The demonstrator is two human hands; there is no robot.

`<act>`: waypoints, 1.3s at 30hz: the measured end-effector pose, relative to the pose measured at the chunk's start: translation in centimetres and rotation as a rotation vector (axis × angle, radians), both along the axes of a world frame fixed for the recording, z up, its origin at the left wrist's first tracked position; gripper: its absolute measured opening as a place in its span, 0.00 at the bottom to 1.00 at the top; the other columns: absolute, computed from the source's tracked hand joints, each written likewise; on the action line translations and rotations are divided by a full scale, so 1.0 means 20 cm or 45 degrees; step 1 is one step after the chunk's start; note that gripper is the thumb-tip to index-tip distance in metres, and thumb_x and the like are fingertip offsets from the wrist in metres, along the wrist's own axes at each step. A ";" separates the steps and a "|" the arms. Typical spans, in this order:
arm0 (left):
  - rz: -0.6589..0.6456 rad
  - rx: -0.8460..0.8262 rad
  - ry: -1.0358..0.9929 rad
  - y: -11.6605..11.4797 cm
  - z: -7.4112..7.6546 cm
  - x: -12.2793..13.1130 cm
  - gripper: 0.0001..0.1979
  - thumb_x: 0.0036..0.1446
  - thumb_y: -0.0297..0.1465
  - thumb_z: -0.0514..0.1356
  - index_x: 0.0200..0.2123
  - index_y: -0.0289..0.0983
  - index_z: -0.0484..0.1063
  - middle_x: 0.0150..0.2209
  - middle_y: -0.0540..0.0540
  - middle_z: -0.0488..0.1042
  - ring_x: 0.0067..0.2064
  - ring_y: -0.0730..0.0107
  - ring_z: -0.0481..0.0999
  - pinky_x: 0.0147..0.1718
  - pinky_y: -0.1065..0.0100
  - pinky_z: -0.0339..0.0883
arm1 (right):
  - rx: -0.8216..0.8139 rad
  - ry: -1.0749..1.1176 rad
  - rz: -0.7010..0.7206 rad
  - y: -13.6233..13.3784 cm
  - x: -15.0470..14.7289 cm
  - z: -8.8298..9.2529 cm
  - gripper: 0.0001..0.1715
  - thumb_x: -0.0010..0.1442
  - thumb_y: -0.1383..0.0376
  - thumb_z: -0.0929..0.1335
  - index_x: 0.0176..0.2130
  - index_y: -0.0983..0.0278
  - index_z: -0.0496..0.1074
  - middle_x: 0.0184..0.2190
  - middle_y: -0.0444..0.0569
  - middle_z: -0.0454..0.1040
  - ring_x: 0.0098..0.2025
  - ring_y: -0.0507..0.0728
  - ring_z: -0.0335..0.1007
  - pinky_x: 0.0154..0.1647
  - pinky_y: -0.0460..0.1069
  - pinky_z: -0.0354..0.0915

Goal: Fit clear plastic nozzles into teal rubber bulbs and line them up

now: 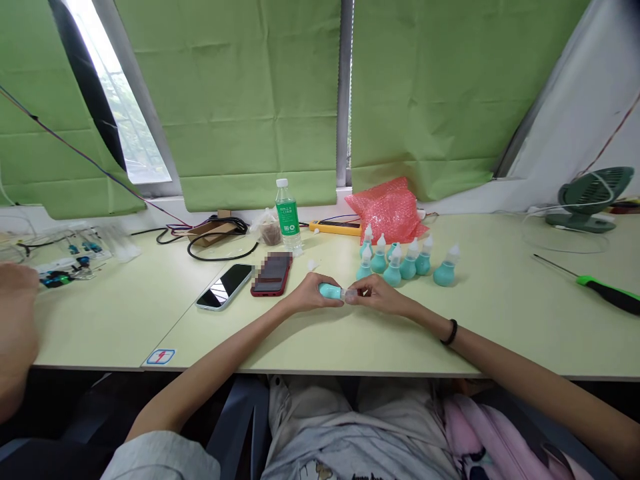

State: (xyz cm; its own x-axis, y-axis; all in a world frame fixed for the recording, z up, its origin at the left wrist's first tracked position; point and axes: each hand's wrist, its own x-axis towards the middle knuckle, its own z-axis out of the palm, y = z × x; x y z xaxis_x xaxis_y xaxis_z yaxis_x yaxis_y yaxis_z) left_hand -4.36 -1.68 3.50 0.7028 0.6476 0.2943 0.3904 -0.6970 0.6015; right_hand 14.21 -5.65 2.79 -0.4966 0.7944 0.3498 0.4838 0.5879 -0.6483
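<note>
- Left hand (316, 293): fingers curled round, thumb along the near side; gap only as wide as the item held, the teal bulb.
- Right hand (377, 295): thumb and fingertips nearly together, apparently pinching the translucent end-piece.
- Teal bulb (330, 291): between the two sets of fingers, lying on its side, neck toward the right ones. Judged light, soft and squeezable, not fragile; smooth skin may slip a little. Best hold: round the body, without crushing.
- Translucent end-piece (351, 296): at the bulb's neck, under the right fingertips. Judged stiffer and small; best taken at its sides.
- Bulbs with white tips (393, 272): upright group, just beyond the right fingers; one stray bulb (444, 273) farther right.
- Red-cased phone (273, 283): near, left of the left fingers; pale phone (225, 288) farther left.
- Bottle (289, 220): beyond the left fingers, upright, judged easily tipped.
- Pink bubble-wrap bag (387, 213): behind the bulb group.
- Table edge (380, 371): on the person's side of the fingers, running across.
- Room to move: tabletop (480, 327) extends rightward from the right fingers, toward the screwdriver (610, 293), and nearward to the edge.
</note>
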 end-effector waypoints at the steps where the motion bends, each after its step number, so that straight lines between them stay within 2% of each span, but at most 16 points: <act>1: -0.009 0.042 0.014 -0.01 0.00 0.00 0.14 0.38 0.36 0.60 0.29 0.32 0.72 0.23 0.50 0.69 0.25 0.76 0.65 0.23 0.76 0.57 | -0.107 0.045 0.018 0.00 0.00 0.00 0.17 0.48 0.56 0.63 0.24 0.68 0.70 0.13 0.40 0.56 0.16 0.45 0.49 0.16 0.42 0.47; 3: -0.009 0.103 0.025 -0.02 0.01 0.01 0.13 0.39 0.35 0.60 0.28 0.32 0.72 0.23 0.50 0.69 0.25 0.76 0.65 0.24 0.76 0.57 | -0.312 0.149 0.053 0.01 0.01 0.00 0.17 0.47 0.56 0.64 0.24 0.69 0.70 0.11 0.38 0.53 0.14 0.44 0.47 0.14 0.42 0.46; 6: 0.008 0.161 -0.021 -0.03 0.01 0.02 0.12 0.40 0.35 0.59 0.28 0.32 0.71 0.24 0.49 0.70 0.26 0.75 0.66 0.25 0.76 0.58 | -0.533 0.323 0.090 0.03 0.02 0.01 0.16 0.46 0.57 0.64 0.24 0.69 0.69 0.12 0.39 0.54 0.14 0.44 0.48 0.12 0.42 0.47; 11: 0.043 0.166 -0.157 -0.03 0.00 0.03 0.12 0.41 0.35 0.59 0.29 0.33 0.70 0.27 0.47 0.72 0.29 0.73 0.68 0.29 0.75 0.59 | -0.677 0.520 0.070 0.03 0.00 0.00 0.16 0.44 0.57 0.66 0.21 0.69 0.66 0.12 0.38 0.54 0.13 0.44 0.47 0.10 0.42 0.46; 14: 0.170 0.126 -0.280 -0.05 -0.01 0.06 0.13 0.42 0.35 0.58 0.31 0.33 0.69 0.31 0.46 0.71 0.32 0.71 0.69 0.32 0.73 0.60 | -0.552 0.709 -0.050 0.02 -0.06 -0.02 0.15 0.43 0.57 0.67 0.23 0.68 0.66 0.12 0.37 0.53 0.14 0.44 0.49 0.10 0.41 0.49; 16: 0.225 0.101 -0.371 -0.07 -0.03 0.09 0.15 0.43 0.35 0.57 0.36 0.34 0.66 0.32 0.46 0.70 0.33 0.71 0.68 0.33 0.72 0.60 | -0.430 0.828 -0.156 0.01 -0.09 -0.04 0.16 0.41 0.57 0.68 0.27 0.67 0.66 0.14 0.38 0.58 0.15 0.45 0.53 0.11 0.42 0.54; 20: 0.099 0.011 -0.438 -0.10 -0.05 0.11 0.26 0.40 0.33 0.59 0.44 0.36 0.56 0.35 0.47 0.67 0.33 0.73 0.67 0.33 0.72 0.60 | -0.360 0.901 -0.252 0.01 -0.11 -0.04 0.20 0.38 0.57 0.69 0.31 0.67 0.68 0.23 0.45 0.66 0.21 0.48 0.61 0.19 0.46 0.63; 22: 0.029 -0.037 -0.463 -0.05 -0.01 0.09 0.27 0.40 0.34 0.59 0.45 0.35 0.56 0.39 0.45 0.65 0.38 0.71 0.66 0.35 0.72 0.60 | -0.281 0.918 -0.330 0.01 -0.09 -0.03 0.19 0.37 0.57 0.70 0.29 0.67 0.69 0.24 0.46 0.68 0.21 0.49 0.60 0.20 0.47 0.63; 25: 0.075 -0.035 -0.528 0.09 0.10 0.02 0.16 0.50 0.35 0.48 0.40 0.34 0.62 0.42 0.43 0.65 0.41 0.70 0.65 0.36 0.71 0.60 | -0.128 0.904 -0.446 0.03 -0.07 -0.03 0.18 0.40 0.56 0.68 0.27 0.67 0.69 0.26 0.49 0.68 0.22 0.49 0.60 0.20 0.47 0.62; 27: 0.137 -0.011 -0.330 0.19 0.15 -0.02 0.17 0.52 0.36 0.45 0.40 0.34 0.64 0.42 0.43 0.66 0.41 0.69 0.65 0.35 0.71 0.60 | -0.060 0.861 -0.486 0.03 -0.07 -0.04 0.18 0.43 0.54 0.66 0.27 0.67 0.67 0.27 0.49 0.68 0.24 0.50 0.60 0.21 0.47 0.62; 28: 0.205 0.053 -0.132 0.23 0.16 -0.03 0.16 0.51 0.36 0.46 0.39 0.34 0.66 0.40 0.43 0.68 0.40 0.68 0.66 0.34 0.71 0.60 | -0.029 0.837 -0.508 0.03 -0.07 -0.04 0.18 0.44 0.54 0.65 0.26 0.67 0.66 0.26 0.49 0.67 0.25 0.50 0.61 0.22 0.47 0.62; 30: 0.420 0.270 0.274 0.28 0.15 -0.03 0.13 0.46 0.35 0.53 0.33 0.33 0.69 0.36 0.42 0.70 0.41 0.63 0.65 0.36 0.67 0.58 | 0.042 0.801 -0.539 0.03 -0.08 -0.05 0.17 0.47 0.53 0.63 0.27 0.66 0.64 0.25 0.48 0.66 0.27 0.51 0.61 0.24 0.46 0.62; 32: 0.543 0.393 0.464 0.31 0.10 -0.02 0.10 0.42 0.31 0.57 0.30 0.32 0.70 0.34 0.39 0.70 0.43 0.56 0.62 0.37 0.63 0.57 | 0.075 0.781 -0.527 0.02 -0.08 -0.05 0.17 0.49 0.54 0.62 0.28 0.66 0.62 0.25 0.48 0.66 0.29 0.52 0.62 0.27 0.46 0.62; 34: 0.579 0.463 0.579 0.32 0.05 0.00 0.08 0.41 0.28 0.57 0.29 0.31 0.69 0.34 0.38 0.69 0.43 0.55 0.61 0.36 0.63 0.58 | 0.028 0.764 -0.464 0.01 -0.09 -0.05 0.16 0.50 0.54 0.61 0.30 0.66 0.62 0.27 0.49 0.67 0.30 0.53 0.63 0.29 0.47 0.62; 36: 0.588 0.499 0.634 0.34 0.01 0.00 0.07 0.42 0.25 0.56 0.29 0.32 0.69 0.33 0.38 0.69 0.42 0.58 0.62 0.35 0.64 0.59 | -0.023 0.727 -0.425 0.01 -0.09 -0.06 0.16 0.50 0.55 0.61 0.30 0.66 0.61 0.28 0.49 0.68 0.30 0.53 0.64 0.30 0.48 0.62; 39: 0.602 0.513 0.596 0.36 -0.01 -0.01 0.11 0.43 0.21 0.53 0.33 0.32 0.68 0.35 0.39 0.69 0.42 0.61 0.64 0.36 0.65 0.59 | 0.040 0.566 -0.445 0.01 -0.09 -0.07 0.14 0.48 0.57 0.63 0.28 0.66 0.62 0.26 0.46 0.66 0.28 0.51 0.62 0.27 0.46 0.60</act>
